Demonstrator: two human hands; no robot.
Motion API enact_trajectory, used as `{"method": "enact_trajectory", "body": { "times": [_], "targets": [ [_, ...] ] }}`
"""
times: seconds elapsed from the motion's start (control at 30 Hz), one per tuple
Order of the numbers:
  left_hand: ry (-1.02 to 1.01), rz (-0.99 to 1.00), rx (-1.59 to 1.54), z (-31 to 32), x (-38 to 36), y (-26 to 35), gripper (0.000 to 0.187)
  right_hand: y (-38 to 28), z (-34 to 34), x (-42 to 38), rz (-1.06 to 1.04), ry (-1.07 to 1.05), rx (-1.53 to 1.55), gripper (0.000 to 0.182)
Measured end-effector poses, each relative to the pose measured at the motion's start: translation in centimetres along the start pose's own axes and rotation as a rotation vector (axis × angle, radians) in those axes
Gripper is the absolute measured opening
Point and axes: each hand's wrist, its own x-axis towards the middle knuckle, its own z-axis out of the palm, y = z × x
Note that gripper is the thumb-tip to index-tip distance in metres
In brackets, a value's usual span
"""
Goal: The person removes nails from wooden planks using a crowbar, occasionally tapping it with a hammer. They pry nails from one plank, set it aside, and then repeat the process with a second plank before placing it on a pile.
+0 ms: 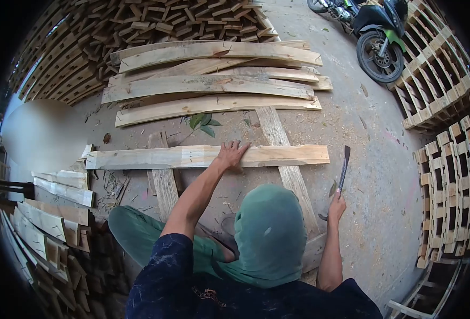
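A long pale plank [282,155] lies crosswise in front of me on two wooden supports. My left hand [233,154] rests on its middle, with the fingers spread toward the far edge. Small dark marks, perhaps nails or nail holes, show on the plank. Off the plank's right end, my right hand [337,204] is closed around a pry bar [344,169]. The bar stands roughly upright in view, its flattened end away from me and a curved end below my fist. It is apart from the plank.
Several nail-studded boards [213,85] lie beyond the plank. The right support beam [293,183] runs toward my green-clad knee [269,234]. Loose boards [54,228] are piled at left. Pallets [452,191] and a motorbike [381,53] stand at right. Leaves [203,123] lie on the floor.
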Motion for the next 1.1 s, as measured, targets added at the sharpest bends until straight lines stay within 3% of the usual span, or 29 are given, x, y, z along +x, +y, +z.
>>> {"method": "enact_trajectory", "body": {
  "times": [0.17,0.33,0.4,0.5,0.57,0.7,0.8,0.93,1.07,1.1],
  "targets": [
    [-0.144,0.005,0.066,-0.7,-1.7,-3.8,0.132,0.2,-3.6,-5.0,0.285,-0.033,0.273,0.054],
    [-0.023,0.025,0.110,-0.2,-1.9,-4.5,0.122,2.0,-3.6,-9.2,0.230,-0.038,0.285,0.054],
    [0.002,0.052,0.157,-1.7,-2.6,-3.1,0.120,-0.5,-5.4,-12.0,0.408,-0.150,0.541,0.053],
    [0.069,0.088,0.103,-4.6,-4.1,-1.9,0.121,-0.3,-4.7,-13.1,0.240,-0.103,0.456,0.051],
    [0.208,0.153,0.058,-7.4,-4.9,-0.7,0.120,-1.6,-5.0,-13.6,0.240,-0.108,0.464,0.051],
    [0.286,0.188,-0.030,-12.3,-4.4,2.2,0.120,-7.4,-6.4,-14.7,0.342,-0.155,0.571,0.049],
    [0.400,0.261,-0.081,-17.1,-5.8,5.3,0.118,-6.2,-5.1,-13.8,0.301,-0.236,0.706,0.047],
    [0.861,0.390,-0.045,-27.4,-9.8,9.2,0.117,-6.2,-4.0,-13.1,0.263,-0.239,0.729,0.046],
    [1.323,0.331,-0.063,-40.5,-15.2,12.0,0.111,-7.8,-5.0,-13.5,0.307,-0.320,0.740,0.044],
    [1.298,0.373,-0.092,-43.2,-17.5,12.4,0.111,-7.2,-4.7,-13.3,0.316,-0.306,0.740,0.043]
  ]
}}
